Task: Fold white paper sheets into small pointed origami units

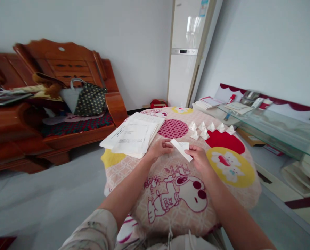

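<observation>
White folded paper (180, 149) is up just above the patterned tablecloth (186, 217), betw. the two hands, approx. mid-table. R hand (199, 158) has it pinched at its right end, thumb on top, fingers mostly hidden under. L hand (158, 149) is by the other end, fingers loosely bent, nothing visible betw. them; can't tell if a fingertip touches the corner. Paper should be v. light & thin: limp as a single layer, prob. stiffer along the long folded band, where layers seem doubled. Grip looks easy, not esp. slippery, but it'd crease or tear if squeezed or tugged hard. Best hold: thumb & forefinger on the doubled band nr. its ends, light pressure, keeping off the loose single-layer flap so no stray creases. Small folded pieces (204, 133) sit beyond the R hand in two rough rows, pointed & prob. easily crushed, so mind the knuckles. Stack of printed sheets (134, 137) lies nr. the L hand, top ones askew, prob. quick to slide if brushed.
</observation>
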### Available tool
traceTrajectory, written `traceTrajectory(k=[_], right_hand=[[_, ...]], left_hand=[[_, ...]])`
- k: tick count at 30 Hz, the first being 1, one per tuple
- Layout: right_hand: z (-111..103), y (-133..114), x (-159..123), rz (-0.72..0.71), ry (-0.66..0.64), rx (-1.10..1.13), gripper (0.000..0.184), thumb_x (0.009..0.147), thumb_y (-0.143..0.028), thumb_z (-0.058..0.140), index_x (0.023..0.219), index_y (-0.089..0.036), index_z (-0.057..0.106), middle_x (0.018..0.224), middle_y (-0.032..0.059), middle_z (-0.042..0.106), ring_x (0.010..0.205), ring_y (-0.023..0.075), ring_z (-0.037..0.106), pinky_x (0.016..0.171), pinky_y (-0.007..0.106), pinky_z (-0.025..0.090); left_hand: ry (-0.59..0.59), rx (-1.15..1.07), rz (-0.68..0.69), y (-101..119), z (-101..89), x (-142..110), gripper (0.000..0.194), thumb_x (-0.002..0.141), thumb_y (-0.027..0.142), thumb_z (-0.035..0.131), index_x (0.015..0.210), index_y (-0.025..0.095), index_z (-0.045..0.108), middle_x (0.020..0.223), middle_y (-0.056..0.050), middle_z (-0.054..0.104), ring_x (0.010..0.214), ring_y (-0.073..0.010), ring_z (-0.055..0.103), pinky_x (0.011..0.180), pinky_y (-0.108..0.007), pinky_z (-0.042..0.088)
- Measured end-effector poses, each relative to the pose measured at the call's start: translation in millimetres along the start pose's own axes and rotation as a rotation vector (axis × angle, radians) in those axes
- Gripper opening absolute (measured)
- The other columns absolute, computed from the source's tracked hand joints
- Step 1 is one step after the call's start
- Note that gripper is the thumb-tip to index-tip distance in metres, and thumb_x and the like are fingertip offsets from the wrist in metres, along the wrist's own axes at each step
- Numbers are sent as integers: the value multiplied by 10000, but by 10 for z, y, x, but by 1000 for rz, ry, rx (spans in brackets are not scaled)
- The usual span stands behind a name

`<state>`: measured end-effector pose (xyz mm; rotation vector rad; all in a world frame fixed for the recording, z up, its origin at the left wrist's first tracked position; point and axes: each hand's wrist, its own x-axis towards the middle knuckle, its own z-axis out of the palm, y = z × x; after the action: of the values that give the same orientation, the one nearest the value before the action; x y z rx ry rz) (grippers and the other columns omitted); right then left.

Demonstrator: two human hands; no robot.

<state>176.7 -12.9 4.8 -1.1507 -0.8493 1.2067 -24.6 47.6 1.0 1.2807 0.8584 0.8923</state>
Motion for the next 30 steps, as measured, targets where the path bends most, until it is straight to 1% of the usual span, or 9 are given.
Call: traceTrajectory(k=[2,4,6,9,12,14,17,25,30], right_hand=[[12,-14,-105,9,-30,73,281,461,-267,852,693,-156,740,661,47,733,572,172,605,599,307,461],[32,-6,-202,14,-80,105,271,486,-263,850,710,-156,742,692,53,743,573,167,603,603,307,459],[53,16,-276,26,-109,102,269,501,-260,844,726,-153,742,682,48,734,551,160,589,578,301,446],[77,54,-335,4,-78,56,242,501,-267,843,675,-156,716,601,13,682,513,144,546,535,288,422],[95,80,-350,-118,-17,-13,221,546,-310,841,640,-165,704,575,-7,653,525,136,530,533,276,411],[104,91,-347,-182,-1,-44,266,580,-340,837,770,-172,756,661,4,705,591,159,578,569,281,436],[110,107,-334,-188,-38,-61,393,610,-377,831,949,-184,779,782,27,755,667,192,629,617,300,469],[75,127,-315,-157,-98,-27,270,634,-399,825,781,-178,774,709,25,730,624,174,605,600,290,454],[87,107,-361,-133,-93,-82,240,657,-408,801,679,-175,749,579,6,657,507,150,527,504,288,414]], left_hand=[[-24,-111,-26,36,114,-101,550,591,318,911,1059,128,693,898,-69,732,775,-146,682,745,-276,545],[-23,-127,15,56,237,-181,404,659,391,872,894,107,706,810,-62,717,718,-131,673,709,-258,549],[35,-117,75,49,339,-224,360,686,413,848,789,110,683,711,-26,676,606,-104,630,634,-243,542],[100,-70,147,0,411,-238,350,729,418,801,683,120,624,613,8,605,532,-88,582,563,-224,518],[92,2,197,-43,398,-239,345,757,419,763,673,125,602,587,13,581,515,-88,568,524,-208,488],[59,47,235,-55,380,-244,338,778,428,734,695,127,605,609,5,591,529,-94,575,520,-208,485],[12,105,294,-61,376,-251,347,822,459,672,723,135,597,646,2,589,556,-104,581,531,-219,498],[7,309,410,-62,411,-273,383,914,484,525,703,164,538,640,22,506,573,-102,495,528,-213,425],[43,300,392,-62,418,-275,399,941,448,493,664,163,530,592,21,488,534,-98,470,520,-226,381]])
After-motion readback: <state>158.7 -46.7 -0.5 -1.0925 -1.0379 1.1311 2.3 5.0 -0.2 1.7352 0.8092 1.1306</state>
